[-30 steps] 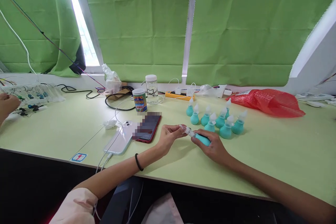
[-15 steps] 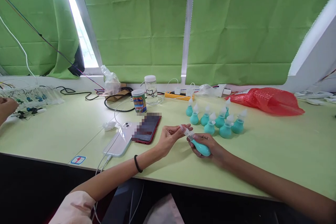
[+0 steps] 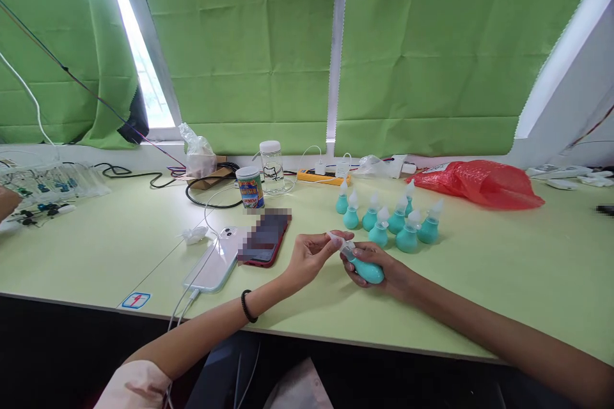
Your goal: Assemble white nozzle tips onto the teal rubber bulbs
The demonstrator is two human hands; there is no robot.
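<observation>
Low over the table's front part, my right hand is wrapped round the teal bulb of a nasal aspirator, which lies tilted with its clear collar pointing up and left. My left hand is closed in a pinch on the aspirator's whitish translucent tip. Fingers partly cover the join between tip and collar. Beyond my hands, several more teal bulb aspirators stand upright in a group, each with a pale pointed tip.
Left of my hands lie a dark phone with a red edge and a white phone with a cable. Farther back are a printed can, a lidded jar, an orange power strip and a red plastic bag. Another person's hand shows at far left.
The view has shifted slightly. My left fingers have turned a little on the tip, while my right hand keeps its hold on the bulb. The other person's hand has moved partly out of view.
</observation>
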